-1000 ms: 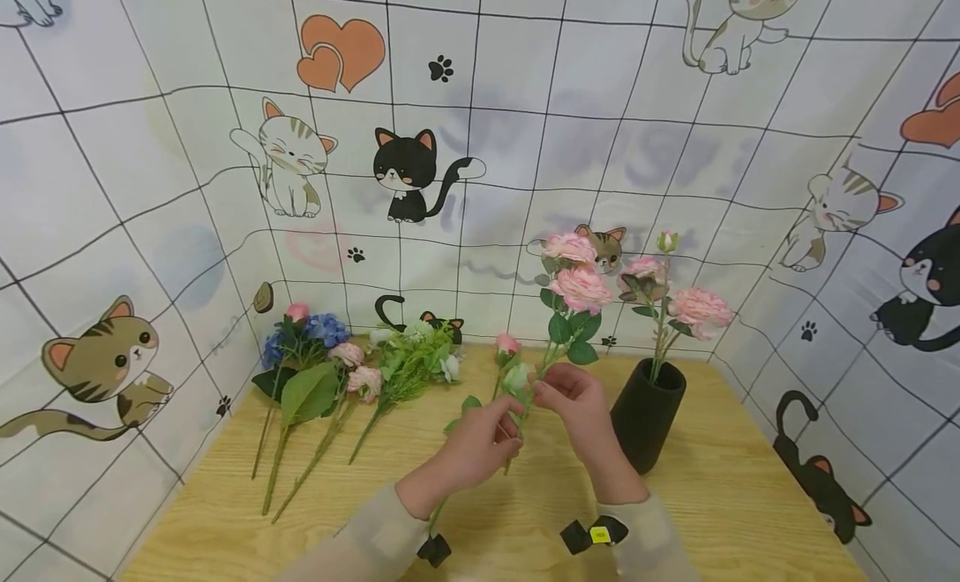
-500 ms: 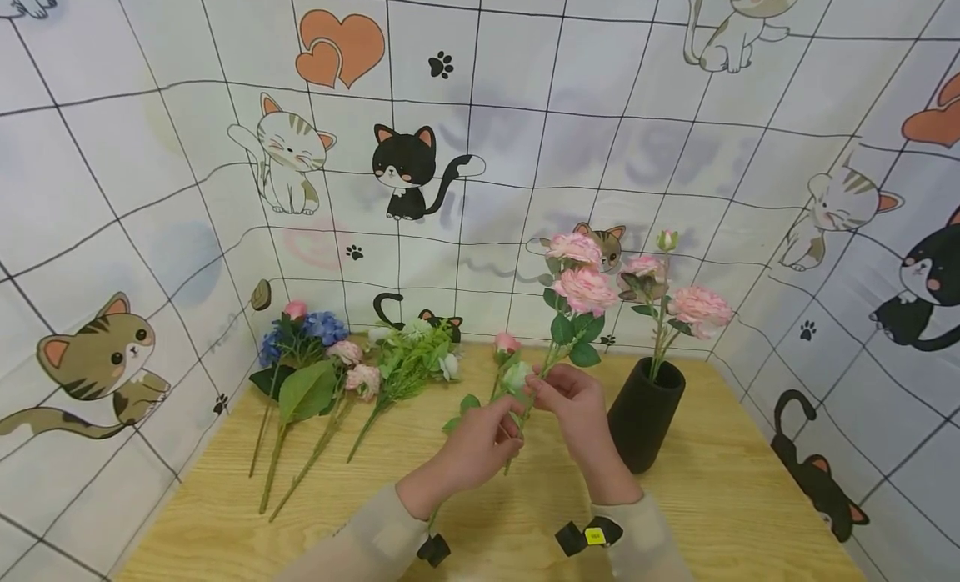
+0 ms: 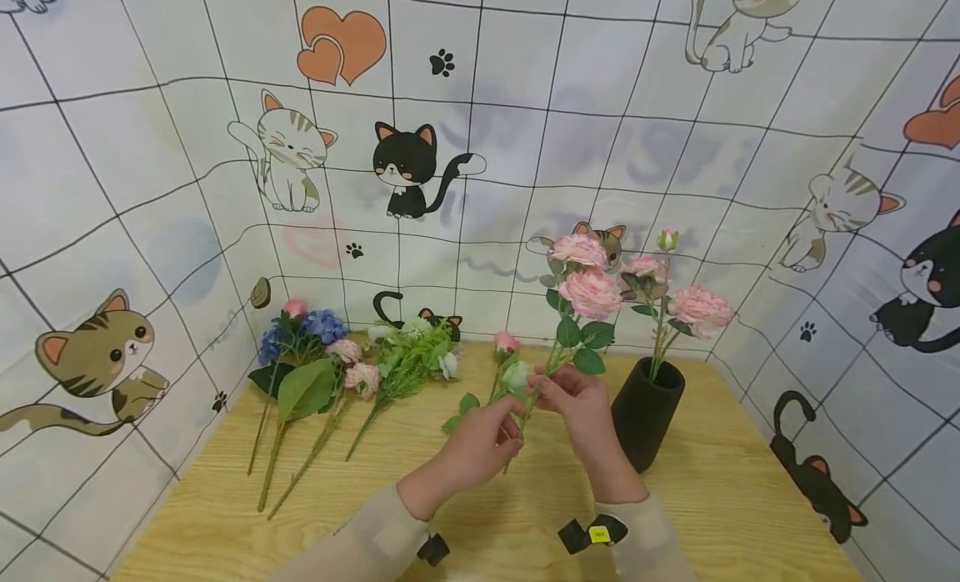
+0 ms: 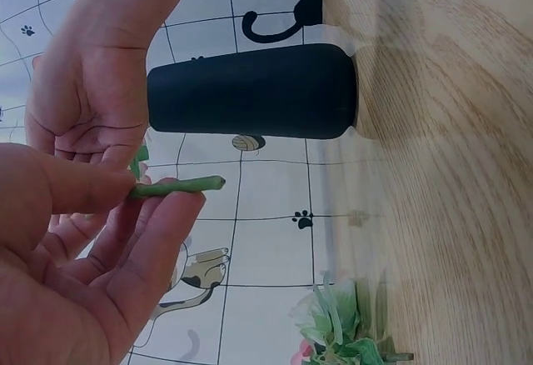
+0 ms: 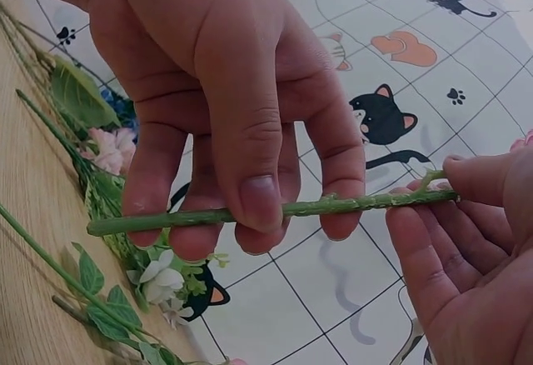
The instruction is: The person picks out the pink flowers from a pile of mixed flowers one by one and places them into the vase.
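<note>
Green-stemmed spray of ruffled pink blooms [image 3: 590,293], held above a pale wooden worktop [image 3: 517,536].
The left hand [image 3: 477,446] pinches the lower stem between thumb and fingers; the right hand [image 3: 581,405] pinches it higher up, the blooms extending to the far side. Right of the hands stands a black tapered vase [image 3: 647,419] containing pink flowers [image 3: 700,310]. Far left on the worktop lie blue clustered flowers [image 3: 325,324] and a leafy green bunch with white flowers [image 3: 408,363].

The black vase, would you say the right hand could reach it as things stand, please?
Probably yes: nothing visible stands between the right hand and the black vase beside it, though that hand pinches a flower stem.
</note>
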Demonstrator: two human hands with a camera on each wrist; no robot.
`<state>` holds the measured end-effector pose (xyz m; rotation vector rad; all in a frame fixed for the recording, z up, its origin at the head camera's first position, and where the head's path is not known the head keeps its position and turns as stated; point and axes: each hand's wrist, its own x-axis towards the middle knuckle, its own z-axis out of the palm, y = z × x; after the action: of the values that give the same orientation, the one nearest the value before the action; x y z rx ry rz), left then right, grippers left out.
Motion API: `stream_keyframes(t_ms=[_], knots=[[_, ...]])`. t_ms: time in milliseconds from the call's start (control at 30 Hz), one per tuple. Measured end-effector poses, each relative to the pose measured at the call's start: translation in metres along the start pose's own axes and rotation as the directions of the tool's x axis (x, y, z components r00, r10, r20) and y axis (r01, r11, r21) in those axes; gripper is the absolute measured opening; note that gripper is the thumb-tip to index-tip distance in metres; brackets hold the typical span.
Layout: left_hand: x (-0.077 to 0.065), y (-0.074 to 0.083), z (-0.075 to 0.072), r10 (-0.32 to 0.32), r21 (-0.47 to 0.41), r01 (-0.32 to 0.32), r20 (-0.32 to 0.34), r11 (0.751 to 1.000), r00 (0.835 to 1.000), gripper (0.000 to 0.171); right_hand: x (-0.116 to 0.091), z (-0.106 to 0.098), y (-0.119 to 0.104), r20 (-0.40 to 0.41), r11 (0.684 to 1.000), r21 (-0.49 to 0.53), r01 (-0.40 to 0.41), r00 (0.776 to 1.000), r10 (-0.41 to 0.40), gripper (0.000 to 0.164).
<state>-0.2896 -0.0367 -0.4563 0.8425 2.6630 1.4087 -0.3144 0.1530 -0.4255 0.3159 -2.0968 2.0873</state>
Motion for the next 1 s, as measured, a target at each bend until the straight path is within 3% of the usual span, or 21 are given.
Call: stream_keyframes(t_ms=[400,1000], knots=[[0.003,-0.005,0.004,0.032,0.011,-0.032,0.001,0.999,0.999,0.032,0.001,-0.004,-0.004,0.013,1.000,-0.025,0.017,1.000,-0.017,0.023],[0.000,-0.004,0.004,0.084,-0.073,-0.085,-0.023,0.994,0.996,0.038,-0.004,-0.008,-0.012,0.002,0.998,-0.043,0.050,0.999,-0.050,0.024]])
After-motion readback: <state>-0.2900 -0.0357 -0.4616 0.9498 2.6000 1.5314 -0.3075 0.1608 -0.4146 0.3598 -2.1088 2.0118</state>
